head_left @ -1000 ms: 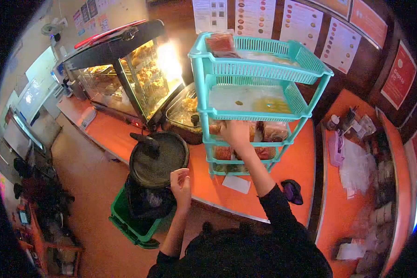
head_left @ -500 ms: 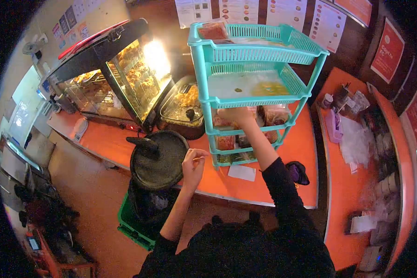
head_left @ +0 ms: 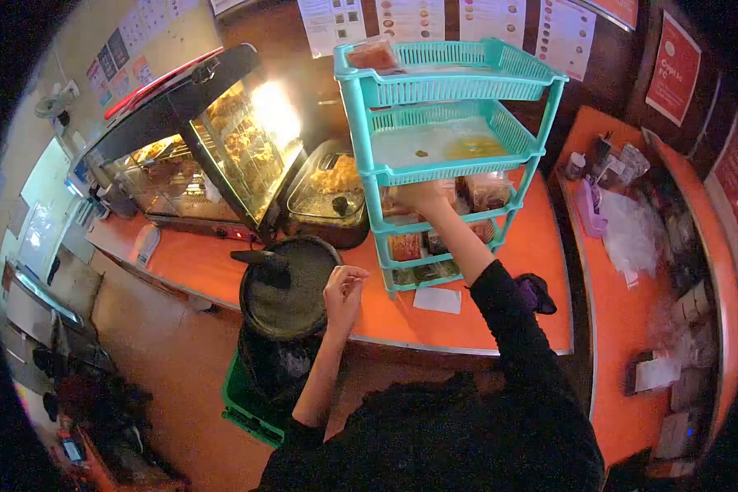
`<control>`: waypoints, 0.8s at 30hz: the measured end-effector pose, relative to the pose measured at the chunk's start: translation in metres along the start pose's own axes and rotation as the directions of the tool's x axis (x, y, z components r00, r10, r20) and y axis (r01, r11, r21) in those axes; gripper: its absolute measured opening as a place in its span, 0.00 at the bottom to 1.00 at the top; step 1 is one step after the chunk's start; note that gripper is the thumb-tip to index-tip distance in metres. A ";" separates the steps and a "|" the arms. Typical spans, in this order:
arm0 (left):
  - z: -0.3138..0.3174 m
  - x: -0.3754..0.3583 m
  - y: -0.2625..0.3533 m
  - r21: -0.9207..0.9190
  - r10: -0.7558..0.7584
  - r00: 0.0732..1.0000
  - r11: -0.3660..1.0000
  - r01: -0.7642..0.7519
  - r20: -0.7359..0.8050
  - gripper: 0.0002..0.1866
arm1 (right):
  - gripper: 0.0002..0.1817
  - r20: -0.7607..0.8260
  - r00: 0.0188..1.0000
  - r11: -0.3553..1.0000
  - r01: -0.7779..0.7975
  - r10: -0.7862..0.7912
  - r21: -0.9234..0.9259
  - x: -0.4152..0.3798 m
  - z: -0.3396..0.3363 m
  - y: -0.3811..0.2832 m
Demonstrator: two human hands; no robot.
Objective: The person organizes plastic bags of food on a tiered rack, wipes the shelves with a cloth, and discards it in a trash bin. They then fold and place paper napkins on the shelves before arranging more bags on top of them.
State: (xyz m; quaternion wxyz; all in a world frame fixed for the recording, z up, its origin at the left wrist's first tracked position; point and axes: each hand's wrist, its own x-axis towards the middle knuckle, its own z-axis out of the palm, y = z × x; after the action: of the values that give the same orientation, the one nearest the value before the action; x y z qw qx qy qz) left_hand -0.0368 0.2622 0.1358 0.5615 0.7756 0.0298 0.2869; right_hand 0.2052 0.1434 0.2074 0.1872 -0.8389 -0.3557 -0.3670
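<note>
A turquoise tiered rack [head_left: 459, 170] stands on the orange counter. My right hand [head_left: 422, 197] reaches into its third tier, among clear packs of food [head_left: 488, 190]; the fingertips are hidden there. My left hand [head_left: 346, 291] is raised at the counter's front edge, between the rack and a round black lid [head_left: 287, 287]. Its fingers are curled and drawn together, and whatever they may hold is too small to make out. On the top tier lies a pack with reddish contents [head_left: 372, 56]. The second tier [head_left: 484, 146] has a wet, yellowish patch.
A lit glass food warmer [head_left: 190, 176] stands at the left, beside a glass-lidded pan [head_left: 330, 193]. Below the black lid is a green crate [head_left: 246, 406]. White paper [head_left: 437, 300] and a dark purple item [head_left: 535, 293] lie near the rack. A second counter [head_left: 578, 238] runs along the right.
The view has shifted slightly, so the warmer, lid and rack sit a little differently in the frame. My right hand is still inside the third tier; my left hand keeps nearly the same pose.
</note>
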 end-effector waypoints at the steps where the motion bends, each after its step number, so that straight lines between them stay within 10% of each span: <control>1: 0.000 -0.001 0.000 0.029 -0.013 1.000 0.999 0.013 0.008 0.07 | 0.18 -0.029 0.998 0.997 -0.057 0.058 0.048 -0.001 0.013 0.000; 5: 0.000 0.000 0.003 0.112 0.031 0.999 0.993 -0.034 0.030 0.06 | 0.13 -0.237 0.965 0.992 -0.096 0.113 0.082 -0.006 0.015 -0.012; 12: 0.006 0.008 0.011 0.072 0.049 0.999 0.996 -0.048 -0.008 0.05 | 0.09 -0.135 0.985 0.973 -0.075 0.106 0.217 -0.027 -0.061 -0.037; 15: 0.015 0.010 0.005 0.115 0.089 0.996 0.989 -0.088 0.000 0.05 | 0.10 -0.389 0.914 0.941 0.022 0.118 0.339 -0.041 -0.062 -0.031; 24: 0.052 0.037 0.028 0.005 0.142 0.988 0.990 -0.141 -0.061 0.29 | 0.13 -0.487 0.870 0.874 0.173 0.081 0.455 -0.069 -0.121 -0.036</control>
State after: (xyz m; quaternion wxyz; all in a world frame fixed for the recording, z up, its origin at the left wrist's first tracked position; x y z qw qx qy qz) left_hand 0.0115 0.2216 0.1653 0.5382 0.7669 -0.0081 0.3495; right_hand 0.0872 0.0668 0.2375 0.4660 -0.6348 -0.3968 -0.4716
